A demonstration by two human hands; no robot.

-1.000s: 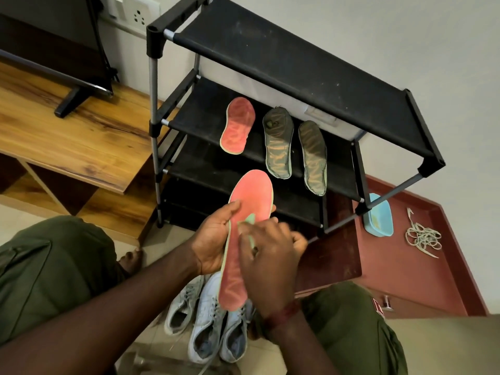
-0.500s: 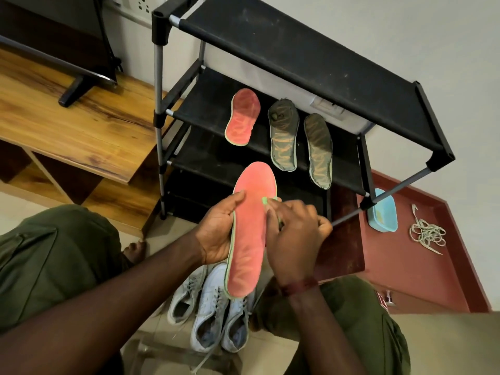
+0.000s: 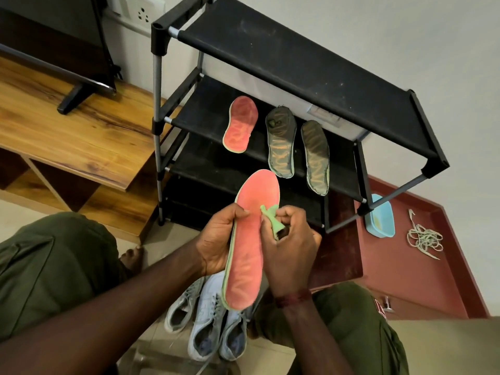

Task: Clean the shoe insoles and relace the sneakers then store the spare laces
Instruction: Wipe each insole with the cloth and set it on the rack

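My left hand [image 3: 219, 243] grips the left edge of a long red insole [image 3: 250, 239] with a green rim, held upright over my lap. My right hand [image 3: 290, 250] pinches a small green cloth [image 3: 272, 216] against the insole's face, just right of its middle. A second red insole [image 3: 240, 124] and two dark olive insoles [image 3: 280, 143] [image 3: 315, 155] lie on the middle shelf of the black shoe rack [image 3: 311, 63]. Three pale grey sneakers [image 3: 208, 323] sit on the floor below my hands. A bundle of pale laces [image 3: 424, 240] lies on the red ledge at the right.
A light blue tub [image 3: 380, 216] stands on the red ledge [image 3: 400, 280] beside the rack's right leg. A wooden TV stand [image 3: 81, 131] with a screen's foot on it is at the left. My knees in olive trousers flank the sneakers.
My right hand with the cloth has slid up the insole from its middle toward the upper half. The left hand keeps the same hold.
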